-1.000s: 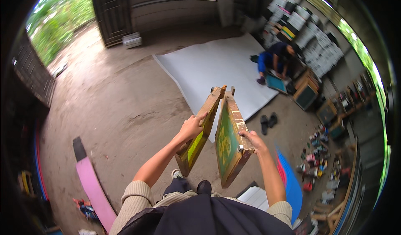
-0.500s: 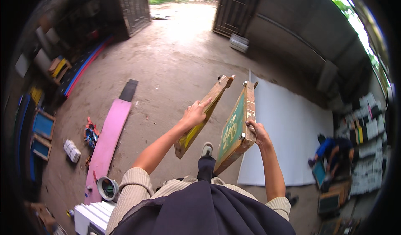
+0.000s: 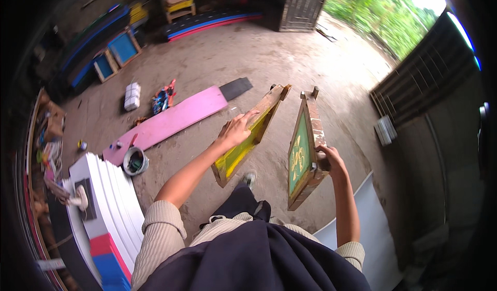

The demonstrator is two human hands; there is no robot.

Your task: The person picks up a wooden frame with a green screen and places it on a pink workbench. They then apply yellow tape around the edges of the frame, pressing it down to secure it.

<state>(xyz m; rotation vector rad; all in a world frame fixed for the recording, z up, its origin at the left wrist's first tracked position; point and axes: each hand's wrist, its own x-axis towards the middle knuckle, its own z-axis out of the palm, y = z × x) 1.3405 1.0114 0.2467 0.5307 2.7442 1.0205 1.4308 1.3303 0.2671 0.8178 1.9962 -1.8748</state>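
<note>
Wooden frames (image 3: pixel 302 154) edge-gripped, both hands (image 3: pixel 235 131) outstretched, apart.

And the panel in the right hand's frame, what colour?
Green panel, pale yellow design; head view.

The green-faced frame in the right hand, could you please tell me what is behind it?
Brown floor shows around the green-faced frame, which the right hand grips. What lies directly behind it is covered, and its far face is hidden.

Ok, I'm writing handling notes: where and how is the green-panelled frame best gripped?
Probably by its wooden side rail, coming from the right, as the right hand does: the green-panelled frame is held edge-up, its flat panel facing left, leaving that narrow rail graspable.
</note>
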